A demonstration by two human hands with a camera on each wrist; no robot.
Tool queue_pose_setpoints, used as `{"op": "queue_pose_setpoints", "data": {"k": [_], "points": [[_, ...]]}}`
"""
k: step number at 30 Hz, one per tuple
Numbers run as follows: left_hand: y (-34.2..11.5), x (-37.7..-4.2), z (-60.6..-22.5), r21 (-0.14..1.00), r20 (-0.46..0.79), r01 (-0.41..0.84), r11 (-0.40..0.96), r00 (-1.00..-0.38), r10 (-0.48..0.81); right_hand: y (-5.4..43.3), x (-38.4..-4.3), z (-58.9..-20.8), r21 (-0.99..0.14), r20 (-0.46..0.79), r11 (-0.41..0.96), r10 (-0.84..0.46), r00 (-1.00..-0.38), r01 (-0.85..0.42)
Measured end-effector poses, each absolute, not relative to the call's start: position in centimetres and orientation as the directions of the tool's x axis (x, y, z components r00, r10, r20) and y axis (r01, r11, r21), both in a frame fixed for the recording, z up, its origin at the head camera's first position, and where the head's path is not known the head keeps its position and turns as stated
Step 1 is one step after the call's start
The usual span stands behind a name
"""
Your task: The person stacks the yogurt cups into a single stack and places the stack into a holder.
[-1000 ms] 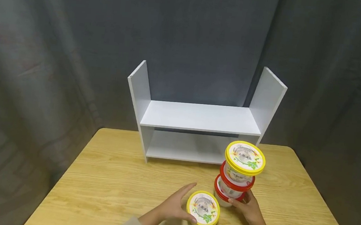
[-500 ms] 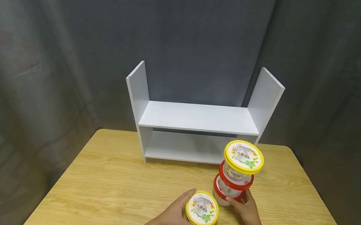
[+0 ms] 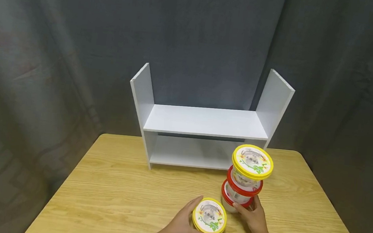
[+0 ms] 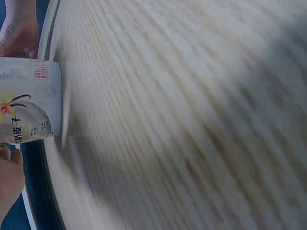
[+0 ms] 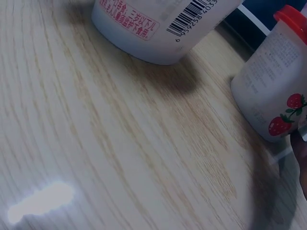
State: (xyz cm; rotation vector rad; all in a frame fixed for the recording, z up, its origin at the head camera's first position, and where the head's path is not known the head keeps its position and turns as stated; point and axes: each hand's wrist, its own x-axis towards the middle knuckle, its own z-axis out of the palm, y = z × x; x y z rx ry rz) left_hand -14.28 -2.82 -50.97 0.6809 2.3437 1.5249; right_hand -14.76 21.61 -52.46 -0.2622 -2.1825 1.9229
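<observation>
My left hand (image 3: 182, 223) grips a small white tub with a yellow lid (image 3: 209, 217), its fingers and thumb round the sides. A flower print shows on that tub (image 4: 26, 103) in the left wrist view. To its right, my right hand (image 3: 254, 218) holds a stack of tubs low down, thumb in front and fingers on the right side. Lowest is a red-lidded tub (image 3: 229, 207), with strawberries printed on it in the right wrist view. Above it sit another red-lidded tub (image 3: 237, 195) and a yellow-lidded tub (image 3: 253, 161) on top. The stack leans to the right.
A white two-tier shelf (image 3: 207, 121) with upright side panels stands at the back of the wooden table (image 3: 115, 192). The stack's top overlaps the shelf's lower right corner in the head view. Dark grey curtains (image 3: 207, 43) hang behind and on both sides.
My left hand has closed its spread fingers and thumb round the near yellow-lidded tub. My right hand keeps its hold on the stack, nearly still.
</observation>
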Motion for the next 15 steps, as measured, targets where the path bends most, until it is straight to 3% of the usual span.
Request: {"op": "queue_pose_setpoints", "data": {"k": [7, 15], "points": [[-2.9, -14.1, -50.8, 0.949, 0.006, 0.158, 0.272, -0.873, 0.488, 21.6, -14.6, -52.2, -0.988, 0.034, 0.153, 0.271, -0.962, 0.008], [-3.0, -14.5, -49.7, 0.961, 0.067, 0.187, 0.202, -0.871, 0.487, 21.6, -14.6, -51.9, -0.985, 0.018, 0.169, 0.252, -0.968, 0.025]]}}
